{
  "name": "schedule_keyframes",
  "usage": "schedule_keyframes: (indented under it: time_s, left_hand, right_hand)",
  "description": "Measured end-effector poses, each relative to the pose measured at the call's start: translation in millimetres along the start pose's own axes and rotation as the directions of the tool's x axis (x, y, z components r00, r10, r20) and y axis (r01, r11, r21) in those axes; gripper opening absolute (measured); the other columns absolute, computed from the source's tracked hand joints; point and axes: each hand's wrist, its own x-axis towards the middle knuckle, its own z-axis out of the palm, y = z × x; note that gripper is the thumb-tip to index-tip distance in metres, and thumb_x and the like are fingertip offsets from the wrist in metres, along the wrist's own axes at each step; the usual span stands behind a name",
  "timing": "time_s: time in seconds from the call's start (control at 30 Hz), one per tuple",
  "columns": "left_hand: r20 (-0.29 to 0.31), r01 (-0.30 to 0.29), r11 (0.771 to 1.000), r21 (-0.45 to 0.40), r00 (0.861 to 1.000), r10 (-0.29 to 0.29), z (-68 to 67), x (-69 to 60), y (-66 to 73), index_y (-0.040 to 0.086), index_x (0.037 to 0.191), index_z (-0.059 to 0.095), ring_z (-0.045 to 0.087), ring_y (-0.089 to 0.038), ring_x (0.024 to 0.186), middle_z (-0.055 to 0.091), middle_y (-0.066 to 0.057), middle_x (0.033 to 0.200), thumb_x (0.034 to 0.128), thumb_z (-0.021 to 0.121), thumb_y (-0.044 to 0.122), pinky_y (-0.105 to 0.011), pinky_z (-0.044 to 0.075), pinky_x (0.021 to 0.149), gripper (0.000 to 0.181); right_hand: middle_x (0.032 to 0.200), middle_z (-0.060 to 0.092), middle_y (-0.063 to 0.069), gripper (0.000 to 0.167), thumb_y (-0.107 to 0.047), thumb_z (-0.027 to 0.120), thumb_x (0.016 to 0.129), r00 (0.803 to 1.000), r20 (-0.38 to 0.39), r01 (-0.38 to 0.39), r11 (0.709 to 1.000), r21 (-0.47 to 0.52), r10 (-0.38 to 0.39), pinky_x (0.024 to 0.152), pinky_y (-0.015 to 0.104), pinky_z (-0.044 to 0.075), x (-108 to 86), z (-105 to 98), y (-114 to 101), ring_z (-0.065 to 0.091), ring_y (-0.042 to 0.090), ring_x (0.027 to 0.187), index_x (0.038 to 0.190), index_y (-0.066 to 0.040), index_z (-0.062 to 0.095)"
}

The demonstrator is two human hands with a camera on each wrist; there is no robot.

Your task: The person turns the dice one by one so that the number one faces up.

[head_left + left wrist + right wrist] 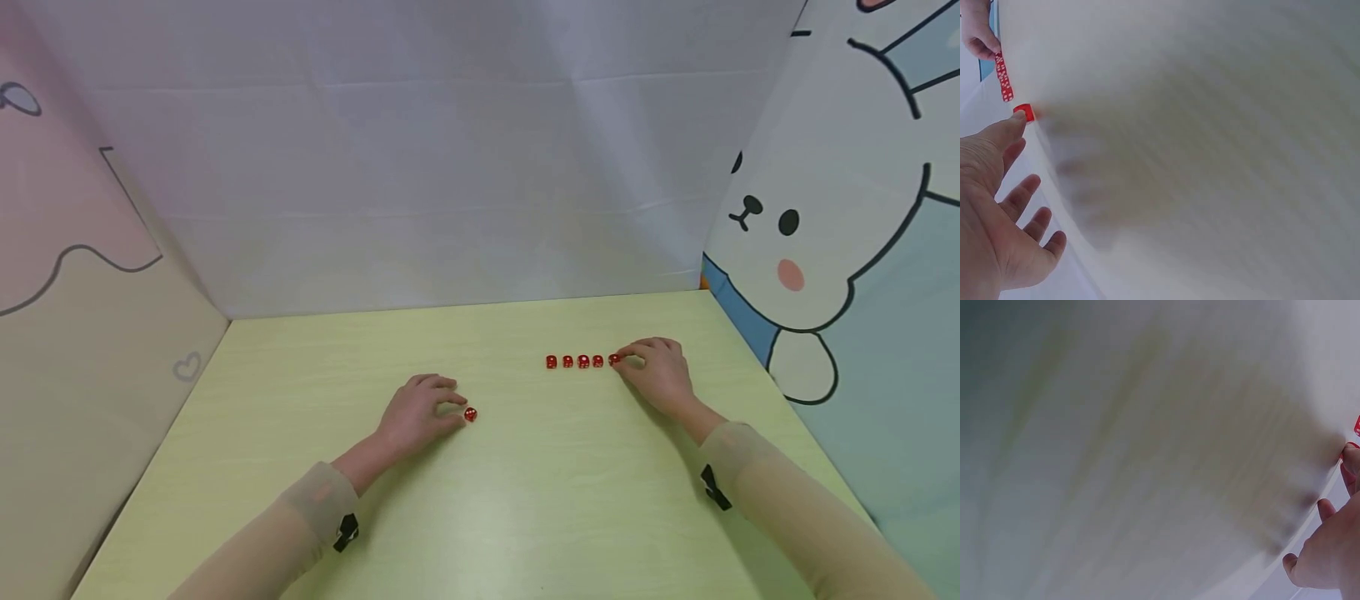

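Note:
A lone red die (470,414) sits on the table at the fingertips of my left hand (415,414). In the left wrist view the thumb overlaps that red die (1025,113), while the other fingers are spread apart from it. Further right and back, several red dice (583,362) stand in a straight row, a little apart from one another. My right hand (660,375) pinches the die (614,359) at the row's right end between thumb and index finger. The right wrist view shows only a sliver of it, behind the thumb.
The pale yellow table (487,517) meets a white cloth backdrop (450,167) at its far edge. A panel with a cartoon bear (840,250) borders the right side, and a pink and cream panel (90,375) the left.

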Motion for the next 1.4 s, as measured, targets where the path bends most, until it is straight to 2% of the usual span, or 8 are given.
schedule_keyframes:
  time_s: [0.2, 0.37, 0.7, 0.87, 1.23, 1.4]
  left_hand:
    - [0.016, -0.07, 0.997, 0.043, 0.997, 0.069, -8.4, 6.5, 0.9, 0.023, 0.112, 0.08, 0.051, -0.033, 0.132, 0.065, -0.004, 0.135, 0.089, 0.081, 0.032, -0.052, 0.043, 0.108, 0.024]
    - [0.038, -0.094, 0.991, 0.096, 0.995, 0.091, -13.2, 11.2, 3.7, 0.025, 0.107, 0.081, 0.053, -0.032, 0.131, 0.066, -0.003, 0.133, 0.088, 0.082, 0.034, -0.05, 0.043, 0.109, 0.021]
    - [0.085, -0.089, 0.992, 0.086, 0.993, 0.082, -15.1, 16.2, 10.7, 0.026, 0.104, 0.081, 0.052, -0.034, 0.131, 0.066, -0.003, 0.133, 0.0891, 0.081, 0.034, -0.053, 0.043, 0.109, 0.017]
    - [0.082, -0.09, 0.991, 0.096, 0.993, 0.083, -14.5, 16.9, 11.0, 0.026, 0.1, 0.082, 0.053, -0.033, 0.13, 0.066, -0.004, 0.133, 0.0884, 0.082, 0.036, -0.052, 0.044, 0.108, 0.015]
    - [0.08, -0.052, 0.989, 0.136, 0.996, 0.041, -15.6, 14.3, 11.7, 0.027, 0.098, 0.082, 0.052, -0.031, 0.131, 0.066, -0.001, 0.133, 0.0875, 0.082, 0.037, -0.05, 0.044, 0.107, 0.014]
    - [0.071, -0.037, 0.99, 0.135, 0.997, 0.027, -13.5, 14.5, 11.5, 0.03, 0.096, 0.081, 0.052, -0.03, 0.131, 0.066, 0.0, 0.133, 0.0866, 0.082, 0.042, -0.05, 0.044, 0.107, 0.016]
  right_hand:
    - [0.131, 0.061, 0.024, 0.029, -0.027, 0.07, 0.099, 1.0, -0.006, 0.004, 1.0, -0.005, -0.004, 0.112, 0.066, 0.023, 0.5, 1.4, 0.6, 0.036, 0.05, 0.133, 0.115, -0.004, 0.075]
    - [0.131, 0.061, 0.024, 0.028, -0.025, 0.07, 0.098, 1.0, -0.006, 0.001, 1.0, -0.007, -0.001, 0.113, 0.066, 0.022, 0.4, 0.2, -0.2, 0.036, 0.05, 0.134, 0.116, -0.004, 0.075]
    - [0.131, 0.061, 0.024, 0.028, -0.025, 0.07, 0.098, 1.0, -0.012, 0.007, 1.0, -0.004, -0.007, 0.113, 0.066, 0.022, 0.6, -0.2, 1.4, 0.036, 0.05, 0.133, 0.115, -0.003, 0.075]
    - [0.129, 0.062, 0.024, 0.028, -0.025, 0.07, 0.098, 1.0, -0.018, 0.02, 1.0, -0.007, -0.02, 0.113, 0.065, 0.022, 0.9, 0.1, 2.1, 0.038, 0.049, 0.132, 0.115, -0.004, 0.075]
    - [0.13, 0.062, 0.023, 0.029, -0.028, 0.07, 0.099, 1.0, -0.013, 0.018, 1.0, -0.013, -0.018, 0.114, 0.063, 0.022, 1.7, 0.4, 1.0, 0.039, 0.047, 0.132, 0.115, -0.005, 0.075]
    - [0.13, 0.062, 0.023, 0.028, -0.027, 0.07, 0.099, 1.0, -0.011, 0.016, 1.0, -0.013, -0.016, 0.114, 0.064, 0.022, 0.7, 0.0, 0.5, 0.038, 0.047, 0.132, 0.116, -0.005, 0.075]
